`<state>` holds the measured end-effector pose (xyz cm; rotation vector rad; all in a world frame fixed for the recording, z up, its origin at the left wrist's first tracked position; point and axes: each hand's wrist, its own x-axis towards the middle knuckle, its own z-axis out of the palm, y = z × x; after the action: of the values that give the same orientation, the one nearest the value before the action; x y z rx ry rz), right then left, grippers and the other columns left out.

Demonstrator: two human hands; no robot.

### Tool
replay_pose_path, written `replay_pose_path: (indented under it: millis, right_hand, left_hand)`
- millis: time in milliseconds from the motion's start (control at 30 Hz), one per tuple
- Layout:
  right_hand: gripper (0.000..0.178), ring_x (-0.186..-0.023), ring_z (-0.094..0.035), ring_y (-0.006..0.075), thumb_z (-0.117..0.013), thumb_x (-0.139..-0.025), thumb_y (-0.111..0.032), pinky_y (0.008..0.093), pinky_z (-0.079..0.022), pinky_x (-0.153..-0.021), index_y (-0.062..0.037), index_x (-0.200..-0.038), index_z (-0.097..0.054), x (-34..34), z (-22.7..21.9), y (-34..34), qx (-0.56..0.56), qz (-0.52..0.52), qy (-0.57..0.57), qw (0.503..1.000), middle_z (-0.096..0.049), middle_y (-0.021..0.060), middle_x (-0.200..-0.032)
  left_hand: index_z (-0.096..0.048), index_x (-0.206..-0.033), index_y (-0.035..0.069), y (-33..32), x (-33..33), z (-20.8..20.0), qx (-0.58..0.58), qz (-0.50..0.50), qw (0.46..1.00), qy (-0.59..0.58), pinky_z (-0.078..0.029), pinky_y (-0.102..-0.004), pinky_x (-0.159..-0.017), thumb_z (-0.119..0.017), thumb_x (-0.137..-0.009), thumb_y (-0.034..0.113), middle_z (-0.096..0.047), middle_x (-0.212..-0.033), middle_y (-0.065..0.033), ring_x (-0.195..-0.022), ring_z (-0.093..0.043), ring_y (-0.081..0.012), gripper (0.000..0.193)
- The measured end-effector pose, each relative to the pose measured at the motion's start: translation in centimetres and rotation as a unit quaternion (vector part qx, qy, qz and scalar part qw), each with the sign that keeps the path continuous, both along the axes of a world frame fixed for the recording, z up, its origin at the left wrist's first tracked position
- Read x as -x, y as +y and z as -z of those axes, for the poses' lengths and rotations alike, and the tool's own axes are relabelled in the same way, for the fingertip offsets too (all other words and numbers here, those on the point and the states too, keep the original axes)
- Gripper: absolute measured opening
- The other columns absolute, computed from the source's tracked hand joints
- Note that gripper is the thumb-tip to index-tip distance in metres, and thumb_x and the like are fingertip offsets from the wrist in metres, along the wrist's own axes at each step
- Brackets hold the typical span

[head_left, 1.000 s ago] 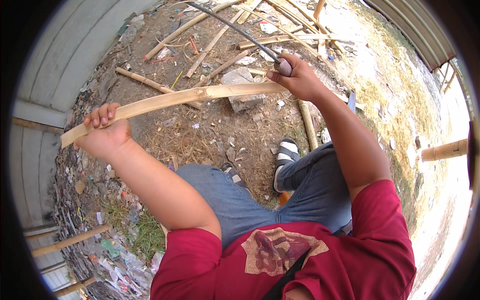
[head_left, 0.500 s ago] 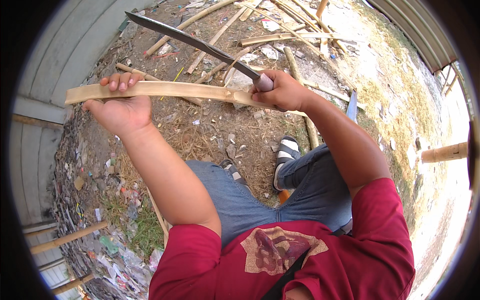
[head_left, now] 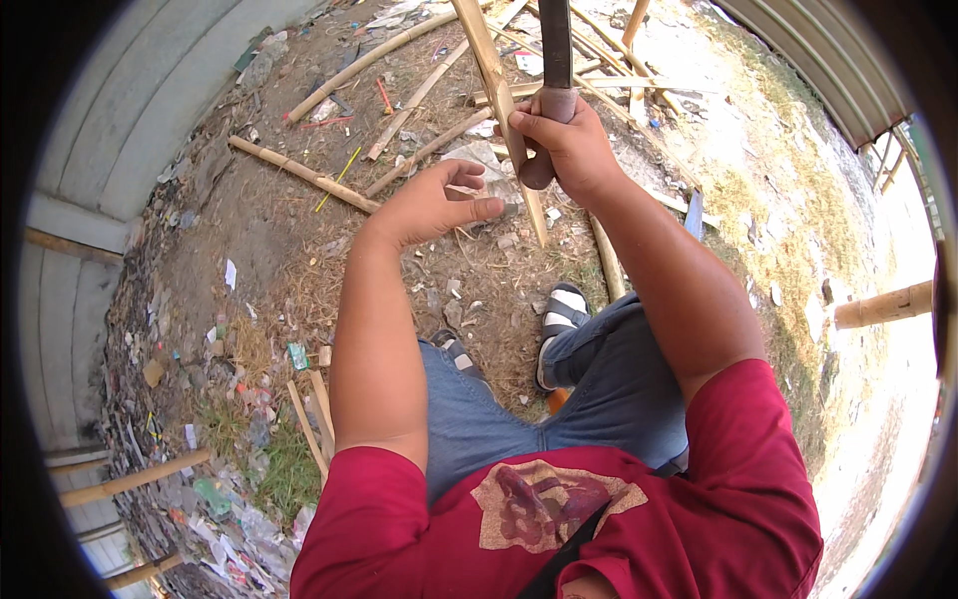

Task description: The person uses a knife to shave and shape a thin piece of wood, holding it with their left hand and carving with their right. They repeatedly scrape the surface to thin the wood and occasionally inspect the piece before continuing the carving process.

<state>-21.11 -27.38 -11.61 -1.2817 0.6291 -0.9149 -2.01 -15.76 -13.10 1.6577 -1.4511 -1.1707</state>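
Observation:
My right hand is wrapped round the handle of a machete, whose dark blade points up and away from me. Between the thumb and fingers of the same hand is a split bamboo strip, now nearly upright in the view, its narrow lower end hanging below the handle. To the left, my left hand is apart from the strip, its fingers bent and thumb stretched out, holding nothing.
Bamboo poles and split strips lie scattered ahead on the littered ground. A blue blade-like piece lies at the right. Two short bamboo pieces are by my left elbow. A grey wall runs along the left.
My left hand has let go of the bamboo strip and moved right. The strip has swung from lying crosswise to upright, held in my right hand, and the machete's blade has turned to point straight away.

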Motion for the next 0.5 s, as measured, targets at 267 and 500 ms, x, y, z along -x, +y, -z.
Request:
replay_pose_path:
  millis: [267, 500]
  right_hand:
    - [0.024, -0.103, -0.069, 0.0272, -0.071, -0.091, -0.012, 0.0418, -0.058, -0.081, -0.0008, -0.106, -0.055, -0.6, -2.0, 0.2, -0.043, 0.041, -0.146, 0.987, -0.068, 0.0167, -0.106]
    - [0.031, -0.059, -0.060, 0.0148, -0.076, -0.090, -0.025, 0.0301, -0.050, -0.053, -0.0017, -0.098, -0.057, 5.5, -2.8, -3.4, 0.065, 0.287, 0.104, 0.950, -0.063, 0.0075, -0.076]
  left_hand:
    - [-0.064, -0.116, 0.002, -2.6, 4.4, 2.7, 0.056, -0.005, 0.996, 0.070, -0.053, -0.0365, -0.088, -0.060, -0.100, 0.041, -0.070, -0.101, -0.0104, -0.100, -0.068, -0.0222, 0.042]
    - [-0.067, -0.096, 0.004, -0.8, -0.1, -0.8, 0.210, -0.272, 0.917, -0.202, -0.051, -0.0417, -0.068, -0.062, -0.098, 0.042, -0.069, -0.078, -0.0124, -0.075, -0.069, -0.0288, 0.039]
